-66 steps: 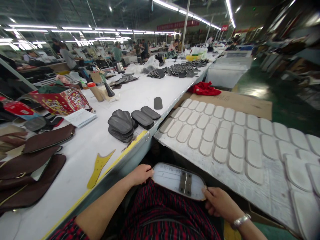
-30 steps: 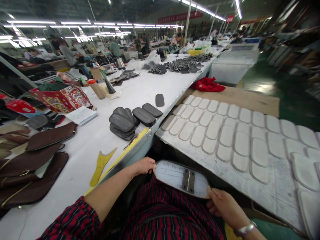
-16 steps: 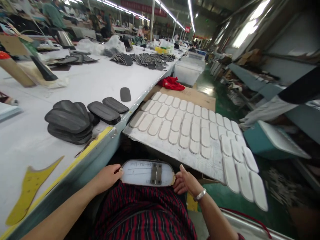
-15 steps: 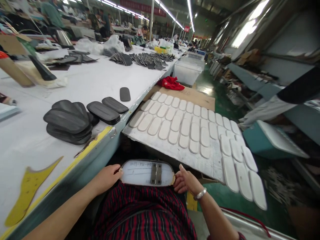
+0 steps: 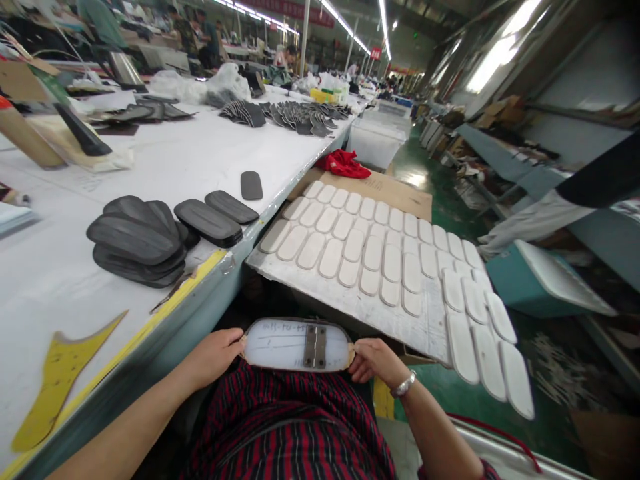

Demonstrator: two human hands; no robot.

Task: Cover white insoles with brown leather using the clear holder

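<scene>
Across my lap lies a long rounded template [image 5: 280,345] of whitish translucent plastic with a dark rim. A metal hinge [image 5: 315,347] is fixed right of its middle, and handwriting shows on its face. Tan tape-like bits cover both ends. My left hand [image 5: 219,357] pinches the left end between thumb and fingers. At the other end, my right hand [image 5: 377,363] is closed on the edge, its lower fingers curled beneath. On the table to the left are stacked dark oval pads [image 5: 135,240], with more dark pads [image 5: 213,221] beside them.
A slanted board [image 5: 345,303] to the right carries rows of white oval pieces [image 5: 373,252]. The white table's yellow-taped edge [image 5: 190,280] runs along my left, near a yellow pattern piece [image 5: 63,380]. Red cloth [image 5: 345,163] and a teal bin [image 5: 543,280] are farther off.
My right thumb and forefinger, raised before, have come down and closed on the template's right end. My left hand keeps its hold. The view has shifted slightly.
</scene>
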